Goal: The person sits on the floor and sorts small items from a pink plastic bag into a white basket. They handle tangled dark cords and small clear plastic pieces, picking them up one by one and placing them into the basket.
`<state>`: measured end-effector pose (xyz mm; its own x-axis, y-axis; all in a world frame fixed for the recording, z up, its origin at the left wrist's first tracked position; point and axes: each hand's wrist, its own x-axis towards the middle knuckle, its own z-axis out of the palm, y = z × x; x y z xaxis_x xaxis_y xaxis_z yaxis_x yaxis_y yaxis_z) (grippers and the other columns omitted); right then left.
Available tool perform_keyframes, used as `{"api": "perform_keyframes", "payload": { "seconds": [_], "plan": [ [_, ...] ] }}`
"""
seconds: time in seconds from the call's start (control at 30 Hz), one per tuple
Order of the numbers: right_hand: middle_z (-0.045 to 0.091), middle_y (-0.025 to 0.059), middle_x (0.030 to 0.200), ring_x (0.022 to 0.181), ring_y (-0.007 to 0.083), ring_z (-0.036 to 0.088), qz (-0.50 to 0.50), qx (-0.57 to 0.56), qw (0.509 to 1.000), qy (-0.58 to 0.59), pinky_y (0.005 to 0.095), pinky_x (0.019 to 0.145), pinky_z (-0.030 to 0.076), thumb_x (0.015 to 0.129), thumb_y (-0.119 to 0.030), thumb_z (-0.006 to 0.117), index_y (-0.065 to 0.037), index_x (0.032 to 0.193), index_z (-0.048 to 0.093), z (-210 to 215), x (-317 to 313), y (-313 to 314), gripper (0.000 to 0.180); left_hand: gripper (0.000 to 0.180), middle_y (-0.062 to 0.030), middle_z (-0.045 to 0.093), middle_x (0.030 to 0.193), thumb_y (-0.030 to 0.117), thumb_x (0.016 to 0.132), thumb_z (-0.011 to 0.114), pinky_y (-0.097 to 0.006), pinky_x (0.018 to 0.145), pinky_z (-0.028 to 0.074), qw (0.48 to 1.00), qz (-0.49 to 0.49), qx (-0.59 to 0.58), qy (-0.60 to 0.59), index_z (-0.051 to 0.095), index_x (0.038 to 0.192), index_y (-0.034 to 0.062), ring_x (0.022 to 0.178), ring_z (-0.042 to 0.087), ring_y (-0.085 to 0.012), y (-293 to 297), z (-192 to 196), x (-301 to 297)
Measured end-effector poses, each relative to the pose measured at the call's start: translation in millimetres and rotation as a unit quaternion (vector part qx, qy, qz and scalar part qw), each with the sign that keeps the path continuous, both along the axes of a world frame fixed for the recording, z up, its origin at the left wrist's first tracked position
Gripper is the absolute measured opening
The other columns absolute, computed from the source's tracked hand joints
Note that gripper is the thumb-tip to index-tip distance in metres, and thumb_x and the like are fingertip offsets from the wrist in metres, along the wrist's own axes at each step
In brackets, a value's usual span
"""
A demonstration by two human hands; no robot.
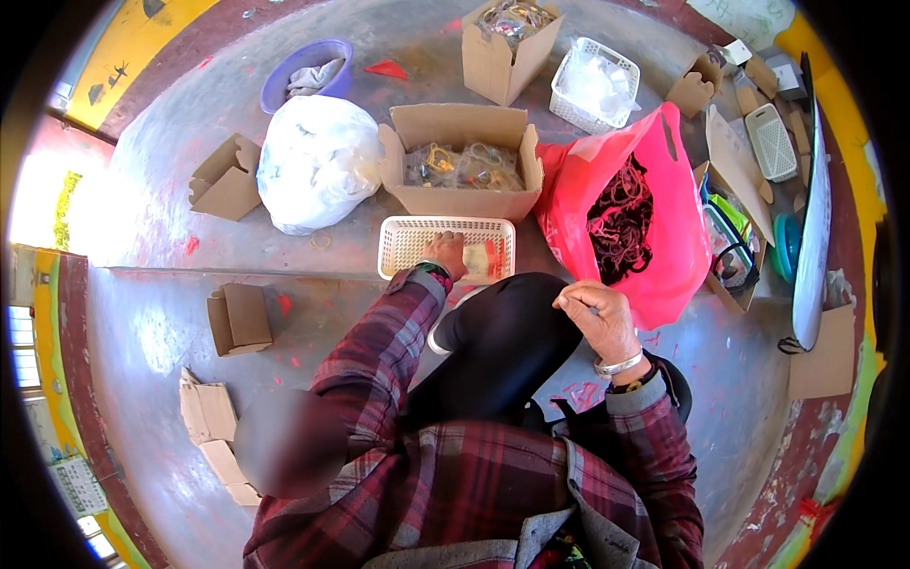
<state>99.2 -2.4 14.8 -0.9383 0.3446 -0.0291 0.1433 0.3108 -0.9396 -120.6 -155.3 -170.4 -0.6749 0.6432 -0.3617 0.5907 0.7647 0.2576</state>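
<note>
My left hand (444, 252) reaches down into a shallow cream plastic basket (387, 248) in front of me. Beside its fingers lies a small clear packet (482, 260) with reddish and yellowish parts. The fingertips are too small and partly hidden, so whether they grip anything does not show. Over my right knee, my right hand (605, 321) is raised with thumb and fingers pinched together. Whatever may be between them is too small to make out. A large pink plastic bag (675, 275) full of dark, stringy loops (621, 223) stands just beyond that hand.
Behind the basket stands an open cardboard box (464, 201) of clear packets. A stuffed white bag (318, 166), a purple basin (275, 87) and a white basket (580, 116) sit farther off. Small cartons (239, 318) lie left; more boxes and a leaning board (813, 237) crowd the right.
</note>
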Motion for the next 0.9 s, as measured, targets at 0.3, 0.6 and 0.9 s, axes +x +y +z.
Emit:
{"api": "perform_keyframes", "payload": {
  "seconds": [0.3,0.6,0.9],
  "plan": [
    [0.062,0.0121,0.077,0.073,0.0186,0.059,-0.003,-0.004,1.000,0.005,0.0272,0.066,0.045,0.081,-0.010,0.060,0.004,0.078,0.062,0,2,0,0.015,0.041,-0.0160,0.060,0.096,0.024,0.063,0.072,-0.041,0.085,0.044,0.997,-0.050,0.036,-0.051,0.060,0.097,0.0063,0.096,0.057,-0.0312,-4,-40,-13],
    [0.062,0.0120,0.077,0.072,0.0186,0.059,-0.003,0.004,1.000,0.006,0.0273,0.065,0.045,0.082,-0.011,0.059,0.004,0.078,0.062,-1,3,0,0.016,0.047,-0.0167,0.064,0.094,0.031,0.063,0.073,-0.036,0.081,0.047,0.971,0.086,0.110,-0.193,0.062,0.100,0.0039,0.090,0.061,-0.0300,-4,-50,-34],
    [0.062,0.0118,0.077,0.071,0.0179,0.059,0.004,0.001,1.000,0.005,0.0270,0.065,0.045,0.082,-0.010,0.059,0.004,0.079,0.062,-1,0,-2,0.015,0.049,-0.0154,0.064,0.094,0.028,0.064,0.076,-0.034,0.079,0.047,0.966,0.143,0.129,-0.171,0.060,0.104,0.0030,0.090,0.061,-0.0264,-4,-60,-33]
  ]
}}
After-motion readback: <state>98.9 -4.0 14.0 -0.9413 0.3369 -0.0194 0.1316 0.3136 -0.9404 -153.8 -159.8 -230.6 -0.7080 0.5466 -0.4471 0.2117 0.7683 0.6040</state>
